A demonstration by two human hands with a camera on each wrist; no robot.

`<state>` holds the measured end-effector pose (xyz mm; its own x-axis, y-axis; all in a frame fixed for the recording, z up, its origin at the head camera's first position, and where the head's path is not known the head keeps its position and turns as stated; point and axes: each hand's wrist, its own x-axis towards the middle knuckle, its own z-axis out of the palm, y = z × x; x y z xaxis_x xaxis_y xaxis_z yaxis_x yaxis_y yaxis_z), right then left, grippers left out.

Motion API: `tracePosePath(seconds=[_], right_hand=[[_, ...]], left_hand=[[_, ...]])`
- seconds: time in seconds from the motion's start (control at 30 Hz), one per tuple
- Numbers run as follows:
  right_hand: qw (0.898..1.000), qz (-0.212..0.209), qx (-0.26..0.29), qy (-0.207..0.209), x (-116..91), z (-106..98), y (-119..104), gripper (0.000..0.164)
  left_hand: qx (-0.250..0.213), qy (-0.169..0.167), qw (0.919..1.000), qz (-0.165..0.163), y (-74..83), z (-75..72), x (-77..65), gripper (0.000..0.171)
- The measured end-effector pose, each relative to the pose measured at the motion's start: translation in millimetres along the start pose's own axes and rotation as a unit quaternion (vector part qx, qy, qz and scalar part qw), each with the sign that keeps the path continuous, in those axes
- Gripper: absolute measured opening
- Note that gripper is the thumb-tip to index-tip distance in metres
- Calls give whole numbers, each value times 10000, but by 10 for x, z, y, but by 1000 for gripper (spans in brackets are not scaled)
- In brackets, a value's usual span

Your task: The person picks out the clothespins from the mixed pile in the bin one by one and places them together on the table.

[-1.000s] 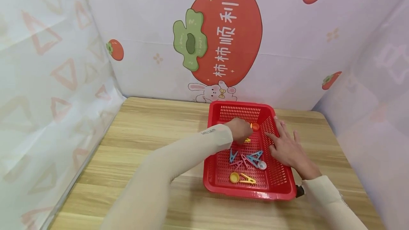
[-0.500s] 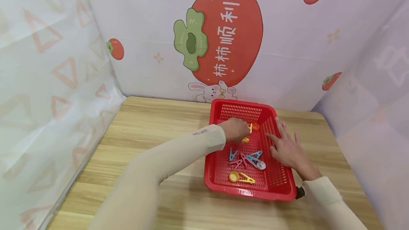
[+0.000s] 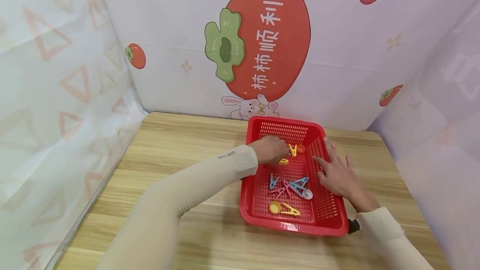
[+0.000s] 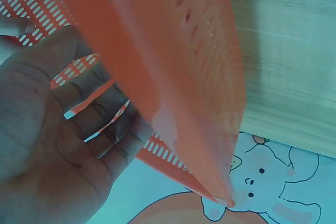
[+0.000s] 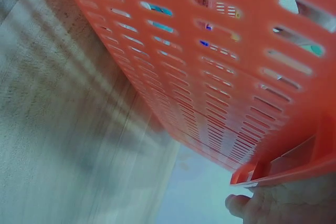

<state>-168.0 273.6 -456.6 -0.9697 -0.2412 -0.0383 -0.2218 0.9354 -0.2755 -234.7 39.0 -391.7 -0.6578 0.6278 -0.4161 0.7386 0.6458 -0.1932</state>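
A red perforated basket (image 3: 294, 228) holds several clothespins and small round caps. My left hand (image 3: 271, 150) reaches over its left wall, fingers down inside near the back. In the left wrist view, the rim hides the fingertips of the left hand (image 4: 79, 124), and I cannot tell whether they hold anything. Just right of that hand lie a yellow clothespin (image 3: 293, 150) and an orange cap (image 3: 301, 149); another yellow clothespin (image 3: 283, 161) is partly covered by it. My right hand (image 3: 339, 178) rests on the right rim with fingers spread.
Toward the basket's front lie blue clothespins (image 3: 298, 185), a pink clothespin (image 3: 278, 191), a clear-white cap (image 3: 307, 194), a yellow cap (image 3: 275, 207) and a yellow clothespin (image 3: 290, 210). The basket stands on a wooden table (image 3: 180, 149), with printed cloth walls (image 3: 168, 74) behind and beside it.
My left hand has drawn back to the left inside the basket, uncovering the yellow clothespin beside the orange cap. The right hand has stayed on the rim.
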Motion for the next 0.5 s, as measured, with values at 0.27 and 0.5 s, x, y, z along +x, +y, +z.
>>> tracePosePath(seconds=[0.27,0.5], right_hand=[[9999,-46,3,-115,-8,-43,5,56],[9999,30,-21,-99,7,-49,-22,57]], left_hand=[[-212,70,9997,-41,-81,40,-61,41],[-387,150,9991,-85,-175,44,-142,42]])
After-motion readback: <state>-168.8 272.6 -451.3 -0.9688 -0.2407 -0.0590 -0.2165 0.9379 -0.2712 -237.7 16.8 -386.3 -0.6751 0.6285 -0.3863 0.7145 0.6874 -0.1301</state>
